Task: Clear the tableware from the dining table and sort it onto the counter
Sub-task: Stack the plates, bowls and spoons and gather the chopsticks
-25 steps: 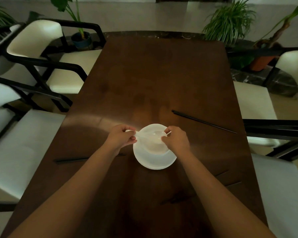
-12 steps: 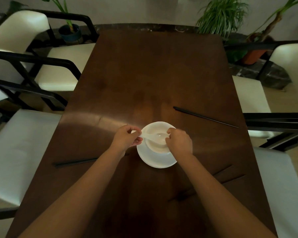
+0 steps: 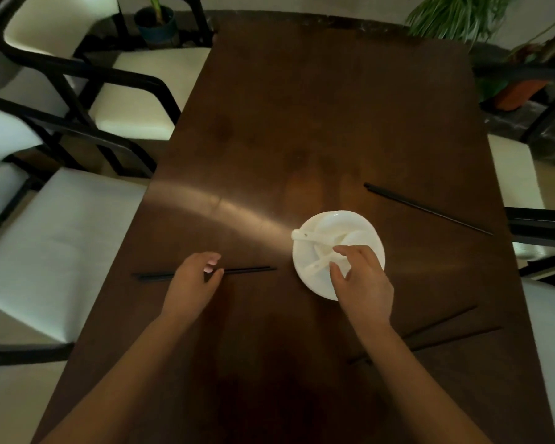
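**Mia:** Both hands are over the tabletop [image 3: 302,107]. What are they doing?

**Jon:** Left hand [image 3: 193,283] hangs with fingers loosely spread, holding nothing, its fingertips just at the black chopsticks [image 3: 247,269] lying under it. Right hand [image 3: 362,283] reaches onto the white plate [image 3: 370,235], thumb and forefinger at a white spoon [image 3: 321,265]; blur hides whether they really pinch it.

**Mia:** And the rest?

**Jon:** A bowl [image 3: 337,229] sits on that plate with a 2nd spoon [image 3: 314,236] across it, just beyond the right hand. Another chopstick pair [image 3: 426,208] lies further out to its right, and 2 loose sticks [image 3: 446,318] nearer the body.

**Mia:** How will it handle?

**Jon:** The crockery looks glazed, so probably slick, rigid and breakable. I'd lift the stack by the plate's rim with both hands. Chopsticks are light and stiff; pinch them mid-length, together.
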The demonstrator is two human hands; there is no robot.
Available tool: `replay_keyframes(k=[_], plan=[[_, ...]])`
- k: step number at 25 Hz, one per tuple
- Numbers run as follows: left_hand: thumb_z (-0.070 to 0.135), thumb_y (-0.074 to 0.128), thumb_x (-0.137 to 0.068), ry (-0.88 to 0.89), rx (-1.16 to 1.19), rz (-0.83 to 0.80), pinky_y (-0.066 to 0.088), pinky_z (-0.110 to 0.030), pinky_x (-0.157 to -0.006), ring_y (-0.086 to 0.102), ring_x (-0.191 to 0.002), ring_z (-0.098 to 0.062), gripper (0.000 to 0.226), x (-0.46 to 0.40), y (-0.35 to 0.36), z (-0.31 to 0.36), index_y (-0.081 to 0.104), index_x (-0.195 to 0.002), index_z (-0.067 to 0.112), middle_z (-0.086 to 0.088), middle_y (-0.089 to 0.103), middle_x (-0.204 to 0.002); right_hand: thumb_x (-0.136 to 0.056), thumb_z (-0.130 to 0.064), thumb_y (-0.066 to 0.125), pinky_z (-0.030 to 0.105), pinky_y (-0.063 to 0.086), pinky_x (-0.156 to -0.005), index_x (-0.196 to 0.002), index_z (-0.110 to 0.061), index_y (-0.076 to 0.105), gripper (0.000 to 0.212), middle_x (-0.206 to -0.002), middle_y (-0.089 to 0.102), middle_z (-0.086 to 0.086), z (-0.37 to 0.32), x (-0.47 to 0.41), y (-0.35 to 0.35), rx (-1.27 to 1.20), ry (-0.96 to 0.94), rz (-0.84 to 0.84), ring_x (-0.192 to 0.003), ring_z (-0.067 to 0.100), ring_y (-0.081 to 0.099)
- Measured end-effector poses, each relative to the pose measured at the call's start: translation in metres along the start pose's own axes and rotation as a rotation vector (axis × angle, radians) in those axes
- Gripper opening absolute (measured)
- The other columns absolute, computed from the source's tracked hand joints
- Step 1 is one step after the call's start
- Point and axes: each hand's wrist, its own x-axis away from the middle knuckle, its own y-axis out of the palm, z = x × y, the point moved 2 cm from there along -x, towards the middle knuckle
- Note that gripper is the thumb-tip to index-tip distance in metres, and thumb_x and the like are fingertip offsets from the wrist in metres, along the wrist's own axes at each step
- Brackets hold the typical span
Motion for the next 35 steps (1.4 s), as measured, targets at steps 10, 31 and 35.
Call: replay_keyframes(k=[10, 31, 35], plan=[[0.009, 0.068, -0.079, 0.201, -0.235, 0.027, 0.046, -0.037, -0.089, 0.058, -0.102, -0.026, 0.032, 0.002, 0.014, -0.027, 0.063, -0.111, 0.008, -0.011, 0.062, -0.110, -0.071, -0.005, 0.075, 0.035, 0.057, -0.057, -0.089, -0.009, 0.074, 0.018, -0.089, 0.070, 0.012, -0.005, -0.010, 0.003, 0.217, -0.410, -0.118, -0.075, 0.029, 0.066], [-0.001, 0.066, -0.078, 0.311, -0.307, -0.048, 0.051, -0.038, -0.069, 0.059, -0.087, -0.029, 0.019, -0.016, 0.027, -0.013, 0.070, -0.096, 0.004, -0.010, 0.065, -0.091, -0.075, -0.009, 0.070, 0.039, 0.048, -0.070, -0.090, -0.009, 0.072, 0.015, -0.088, 0.069, 0.011, -0.015, -0.039, 0.011, 0.134, -0.465, -0.250, -0.082, 0.031, 0.063], [-0.002, 0.066, -0.078, 0.333, -0.336, -0.074, 0.052, -0.039, -0.068, 0.060, -0.088, -0.032, 0.019, -0.018, 0.026, -0.010, 0.069, -0.097, 0.001, -0.014, 0.065, -0.092, -0.078, -0.017, 0.069, 0.033, 0.043, -0.077, -0.096, -0.013, 0.071, 0.019, -0.095, 0.069, 0.007, -0.018, -0.050, 0.010, 0.048, -0.341, -0.213, -0.086, 0.023, 0.061]])
